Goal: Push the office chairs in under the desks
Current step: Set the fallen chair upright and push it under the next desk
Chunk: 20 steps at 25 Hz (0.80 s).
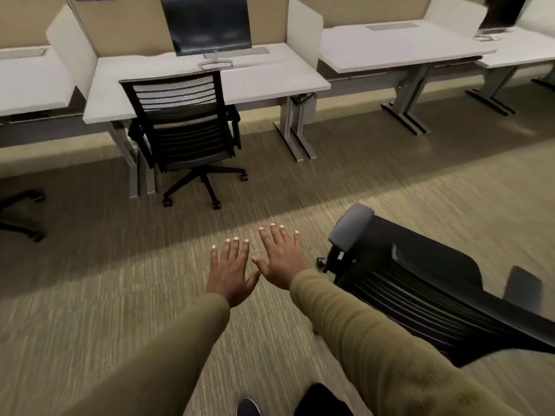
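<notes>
A black mesh-back office chair [183,127] stands tucked against the white desk [264,82] that carries a monitor. A second black office chair [420,292] stands loose on the carpet at my lower right, well away from the desks, its backrest towards me and its armrests showing. My left hand [229,273] and my right hand [280,256] are stretched out side by side over the carpet, palms down, fingers spread, holding nothing. My right hand is a short way left of the loose chair's armrest and not touching it.
A dark monitor [207,24] stands on the middle desk. Another white desk [399,49] at the right has no chair under it. A chair base [21,214] shows at the far left edge. Desk legs [295,136] reach onto the carpet.
</notes>
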Each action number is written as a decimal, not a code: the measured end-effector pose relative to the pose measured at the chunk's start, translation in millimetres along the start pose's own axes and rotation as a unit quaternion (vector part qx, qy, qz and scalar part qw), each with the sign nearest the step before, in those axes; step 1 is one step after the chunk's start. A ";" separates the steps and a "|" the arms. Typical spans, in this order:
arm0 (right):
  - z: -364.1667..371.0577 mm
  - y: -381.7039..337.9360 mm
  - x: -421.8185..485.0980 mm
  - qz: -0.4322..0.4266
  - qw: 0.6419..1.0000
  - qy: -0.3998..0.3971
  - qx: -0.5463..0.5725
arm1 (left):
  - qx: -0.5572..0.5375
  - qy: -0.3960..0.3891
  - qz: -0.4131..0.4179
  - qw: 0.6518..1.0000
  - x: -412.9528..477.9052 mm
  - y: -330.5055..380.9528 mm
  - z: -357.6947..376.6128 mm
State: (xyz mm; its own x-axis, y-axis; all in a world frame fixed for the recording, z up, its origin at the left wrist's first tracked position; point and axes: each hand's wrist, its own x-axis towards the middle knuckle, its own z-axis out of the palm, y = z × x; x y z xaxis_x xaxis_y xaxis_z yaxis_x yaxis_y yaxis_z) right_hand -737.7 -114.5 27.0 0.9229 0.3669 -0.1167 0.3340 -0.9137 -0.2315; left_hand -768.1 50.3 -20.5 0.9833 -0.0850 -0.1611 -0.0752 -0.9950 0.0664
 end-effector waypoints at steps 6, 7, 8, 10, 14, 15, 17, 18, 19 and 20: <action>-39.8 46.5 -85.1 -0.028 0.999 -0.002 0.023 | -0.090 0.061 0.020 0.994 -21.9 91.5 -23.4; -49.9 58.1 -101.1 -0.038 0.999 0.017 0.025 | -0.111 0.081 0.023 0.990 -24.3 110.1 -28.9; -61.7 71.7 -117.8 -0.052 0.997 0.043 0.024 | -0.143 0.105 0.029 0.984 -26.9 132.6 -35.7; -88.1 102.0 -153.9 -0.083 0.992 0.092 0.032 | -0.226 0.161 0.045 0.960 -34.7 186.1 -50.1; -130.6 158.8 -223.1 -0.110 0.973 0.201 0.036 | -0.407 0.217 0.093 0.882 -43.2 295.3 -79.2; -137.1 175.5 -240.6 -0.098 0.968 0.228 0.032 | -0.420 0.232 0.116 0.870 -45.7 320.1 -85.0; -147.3 206.6 -267.8 -0.057 0.967 0.247 0.035 | -0.325 0.280 0.168 0.887 -48.1 360.4 -91.4; -149.8 222.8 -277.9 -0.027 0.971 0.236 0.028 | -0.248 0.280 0.187 0.908 -48.4 377.9 -95.7; -149.2 237.6 -285.5 0.006 0.977 0.211 0.017 | -0.181 0.258 0.190 0.930 -48.6 392.1 -99.5; -146.3 252.0 -293.2 0.041 0.983 0.181 0.006 | -0.136 0.233 0.178 0.946 -49.3 404.2 -100.5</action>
State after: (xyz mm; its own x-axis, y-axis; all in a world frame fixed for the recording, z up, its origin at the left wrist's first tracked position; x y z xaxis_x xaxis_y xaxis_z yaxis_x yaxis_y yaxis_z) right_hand -896.1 -478.0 144.3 0.9549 0.2051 0.2148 0.2562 -0.9347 -0.2465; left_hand -830.3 -342.3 113.2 0.8751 -0.3164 0.3661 -0.4320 -0.8517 0.2965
